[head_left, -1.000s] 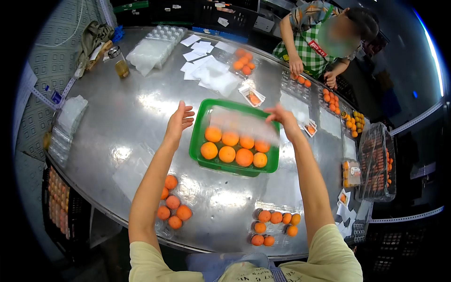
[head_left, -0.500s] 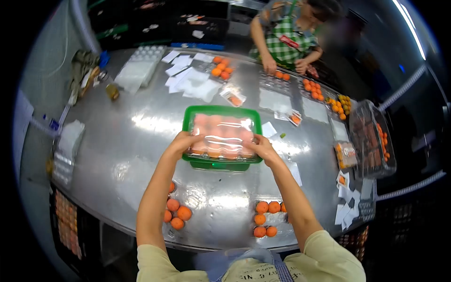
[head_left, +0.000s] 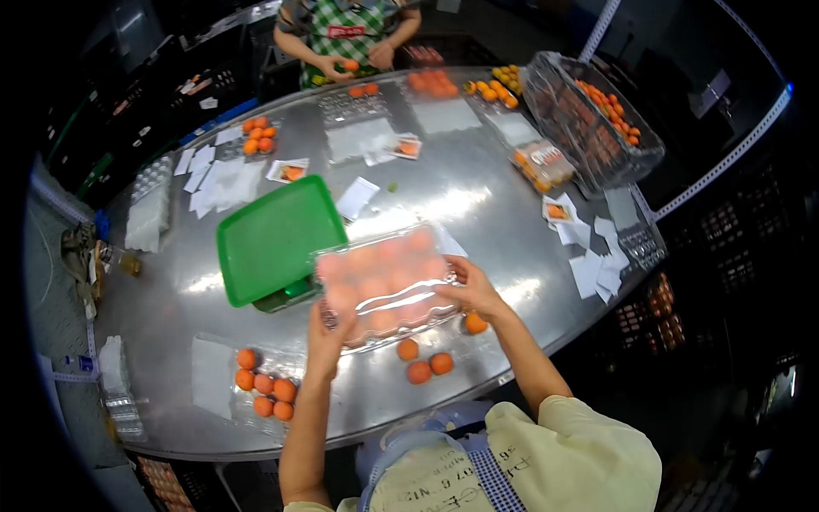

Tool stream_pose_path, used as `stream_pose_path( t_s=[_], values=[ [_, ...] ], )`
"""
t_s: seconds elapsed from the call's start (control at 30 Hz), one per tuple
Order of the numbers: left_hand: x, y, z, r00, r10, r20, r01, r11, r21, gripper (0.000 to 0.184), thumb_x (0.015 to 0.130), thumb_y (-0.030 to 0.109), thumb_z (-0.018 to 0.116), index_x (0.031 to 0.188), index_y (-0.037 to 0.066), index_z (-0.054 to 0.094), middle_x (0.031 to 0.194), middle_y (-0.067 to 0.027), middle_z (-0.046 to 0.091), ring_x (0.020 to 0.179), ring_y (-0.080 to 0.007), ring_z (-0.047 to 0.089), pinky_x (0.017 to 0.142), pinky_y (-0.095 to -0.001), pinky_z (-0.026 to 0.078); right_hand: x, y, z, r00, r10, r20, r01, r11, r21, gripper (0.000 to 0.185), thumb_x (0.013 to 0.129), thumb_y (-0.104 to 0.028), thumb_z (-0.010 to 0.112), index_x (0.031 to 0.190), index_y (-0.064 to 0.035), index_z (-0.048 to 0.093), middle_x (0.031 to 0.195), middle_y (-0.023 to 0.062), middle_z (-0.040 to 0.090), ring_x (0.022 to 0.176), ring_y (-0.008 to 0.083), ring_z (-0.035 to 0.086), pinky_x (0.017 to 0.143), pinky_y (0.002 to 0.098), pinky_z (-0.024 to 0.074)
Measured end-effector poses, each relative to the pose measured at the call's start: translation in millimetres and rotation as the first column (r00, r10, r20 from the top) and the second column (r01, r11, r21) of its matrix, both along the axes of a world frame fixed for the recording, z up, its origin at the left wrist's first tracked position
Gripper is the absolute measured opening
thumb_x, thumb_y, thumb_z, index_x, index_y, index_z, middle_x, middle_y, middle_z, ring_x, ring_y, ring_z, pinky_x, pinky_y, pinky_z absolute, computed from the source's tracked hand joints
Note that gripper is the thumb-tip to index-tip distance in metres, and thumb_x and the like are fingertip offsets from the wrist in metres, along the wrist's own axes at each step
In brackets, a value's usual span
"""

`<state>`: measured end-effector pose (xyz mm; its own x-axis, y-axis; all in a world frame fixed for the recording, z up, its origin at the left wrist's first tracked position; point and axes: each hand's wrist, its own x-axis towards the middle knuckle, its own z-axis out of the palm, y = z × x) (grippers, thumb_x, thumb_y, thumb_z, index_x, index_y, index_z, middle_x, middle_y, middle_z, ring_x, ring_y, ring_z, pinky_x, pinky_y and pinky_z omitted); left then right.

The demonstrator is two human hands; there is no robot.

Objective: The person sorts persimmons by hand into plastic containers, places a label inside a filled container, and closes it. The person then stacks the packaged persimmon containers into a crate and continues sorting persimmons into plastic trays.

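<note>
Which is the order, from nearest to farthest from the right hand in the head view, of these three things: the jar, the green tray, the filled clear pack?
1. Filled clear pack: nearest, held at its right end by the right hand.
2. Green tray: beyond the pack, to its left.
3. Jar: farthest, near the table's left edge.
</note>
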<state>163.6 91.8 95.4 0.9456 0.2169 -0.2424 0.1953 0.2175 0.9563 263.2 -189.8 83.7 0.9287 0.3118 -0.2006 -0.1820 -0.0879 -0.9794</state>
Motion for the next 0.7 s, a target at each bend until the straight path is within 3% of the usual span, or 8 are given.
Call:
stream_pose_path(
  t_s=[0.17, 0.27, 0.37, 0.5, 0.7],
  values=[
    [-2, -153, -24, 0.987, -0.104, -0.119, 0.091, 0.990, -0.111, 0.060, 0.080, 0.009, 0.072, 0.130, 0.001, 0.039, 0.118, -0.0112, 0.055, 0.107, -0.0181, 0.055, 0.088, -0.0308, 0.050, -30, -154, -29, 0.987, -0.139, -0.078, 0.133, 0.989, -0.070, 0.072, 0.072, -0.017, 0.080, 0.133, 0.0019, 0.045, 0.114, 0.0105, 0.058, 0.103, 0.0175, 0.055, 0.087, 0.0304, 0.0468],
    [3, -239, -51, 0.993, -0.108, -0.052, 0.091, 0.960, -0.266, 0.063, 0.079, 0.005, 0.072, 0.130, -0.001, 0.037, 0.119, -0.0121, 0.055, 0.109, -0.0191, 0.055, 0.088, -0.0304, 0.049, -38, -234, -36, 0.971, -0.204, -0.123, 0.194, 0.977, -0.087, 0.069, 0.073, -0.014, 0.078, 0.133, 0.0019, 0.045, 0.112, 0.0095, 0.060, 0.100, 0.0164, 0.057, 0.086, 0.0298, 0.0476],
    [15, -307, -85, 0.977, -0.140, -0.162, 0.097, 0.964, -0.247, 0.062, 0.078, 0.003, 0.073, 0.129, -0.002, 0.038, 0.119, -0.0119, 0.055, 0.106, -0.0187, 0.056, 0.088, -0.0298, 0.049, -30, -296, -55, 0.960, -0.240, -0.147, 0.223, 0.967, -0.121, 0.068, 0.074, -0.012, 0.077, 0.133, 0.0018, 0.046, 0.112, 0.0093, 0.060, 0.099, 0.0168, 0.057, 0.086, 0.0295, 0.0473],
    [41, -359, -116, 0.951, -0.131, -0.279, 0.100, 0.987, -0.123, 0.056, 0.080, 0.007, 0.072, 0.126, -0.004, 0.041, 0.111, -0.0106, 0.060, 0.096, -0.0162, 0.060, 0.084, -0.0276, 0.050, -2, -346, -83, 0.969, -0.228, -0.094, 0.200, 0.949, -0.243, 0.070, 0.073, -0.016, 0.079, 0.131, 0.0032, 0.046, 0.111, 0.0104, 0.060, 0.099, 0.0166, 0.057, 0.084, 0.0282, 0.0482],
    [47, -374, -139, 0.959, -0.001, -0.282, 0.063, 0.976, 0.208, 0.068, 0.080, 0.014, 0.074, 0.133, -0.006, 0.038, 0.112, -0.0123, 0.060, 0.096, -0.0159, 0.059, 0.080, -0.0273, 0.049, 26, -364, -105, 0.981, -0.151, -0.125, 0.122, 0.969, -0.213, 0.070, 0.076, -0.015, 0.077, 0.133, 0.0075, 0.041, 0.113, 0.0122, 0.060, 0.098, 0.0170, 0.058, 0.083, 0.0278, 0.0484]
  ],
)
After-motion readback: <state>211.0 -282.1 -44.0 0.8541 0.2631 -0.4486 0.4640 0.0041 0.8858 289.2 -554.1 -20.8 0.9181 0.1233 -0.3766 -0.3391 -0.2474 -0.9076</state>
